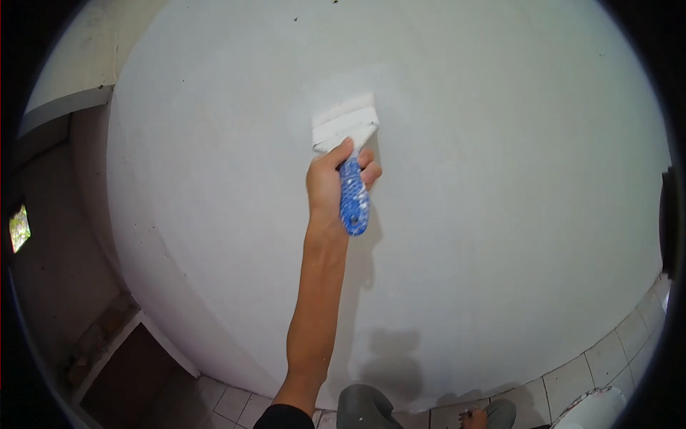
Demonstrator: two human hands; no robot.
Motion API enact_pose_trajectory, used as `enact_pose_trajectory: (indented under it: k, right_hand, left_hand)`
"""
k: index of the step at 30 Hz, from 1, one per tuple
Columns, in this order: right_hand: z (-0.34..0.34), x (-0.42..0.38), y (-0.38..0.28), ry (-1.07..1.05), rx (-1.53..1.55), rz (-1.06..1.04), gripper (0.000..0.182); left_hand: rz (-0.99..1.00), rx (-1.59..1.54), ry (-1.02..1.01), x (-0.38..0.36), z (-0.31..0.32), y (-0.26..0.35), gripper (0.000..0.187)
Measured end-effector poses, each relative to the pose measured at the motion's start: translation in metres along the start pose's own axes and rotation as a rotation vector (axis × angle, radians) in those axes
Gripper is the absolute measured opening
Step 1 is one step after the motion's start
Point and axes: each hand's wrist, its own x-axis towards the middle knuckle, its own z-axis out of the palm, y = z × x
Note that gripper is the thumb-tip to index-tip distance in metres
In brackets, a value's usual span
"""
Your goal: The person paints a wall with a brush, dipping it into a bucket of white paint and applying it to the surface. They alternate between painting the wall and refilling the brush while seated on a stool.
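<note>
We see the left hand [334, 184] raised on an outstretched bare arm, its fingers and thumb wrapped tight around the blue, paint-flecked handle of a putty knife [349, 154]. The thumb presses up near the base of the blade, and the end of the handle sticks out below the palm. Just above the hand, the wide blade, smeared white, lies against the white wall [500, 179], tilted a little so that its right corner sits higher than its left. Around and above the blade we make out a patch of slightly brighter, smoother white on the wall, while the arm's shadow falls just to the right of the forearm and darkens further down

Far below the left hand, at the bottom edge of the view, the right hand [473, 417] is only partly visible, and we cannot tell whether it is closed or holding anything. Beside it to the right sits the rim of a white bucket [593, 409] on the pale tiled floor [614, 350]. Well off to the lower left of the raised hand, a dark low opening [128, 372] sits at the foot of the wall
</note>
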Motion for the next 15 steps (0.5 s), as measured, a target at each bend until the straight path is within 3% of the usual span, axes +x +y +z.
enact_pose_trajectory:
  k: [3,6,9,12,15]
  right_hand:
    - [0.006,0.007,0.012,-0.064,-0.070,-0.007,0.045]
    - [0.030,0.019,0.054,0.029,0.038,-0.101,0.045]
    - [-0.005,-0.011,-0.014,0.003,0.035,0.039,0.045]
    - [-0.001,0.002,-0.004,-0.081,-0.235,0.016,0.048]
    - [0.005,0.003,0.001,-0.057,-0.234,-0.021,0.051]
  left_hand:
    - [0.070,-0.002,0.049,0.011,-0.008,0.016,0.018]
    - [0.056,0.031,0.152,0.018,-0.018,0.023,0.019]
    - [0.027,0.069,0.110,-0.008,-0.023,0.021,0.020]
    - [0.077,0.056,0.093,-0.009,-0.027,0.034,0.020]
    - [0.057,0.025,0.054,0.010,-0.045,0.040,0.016]
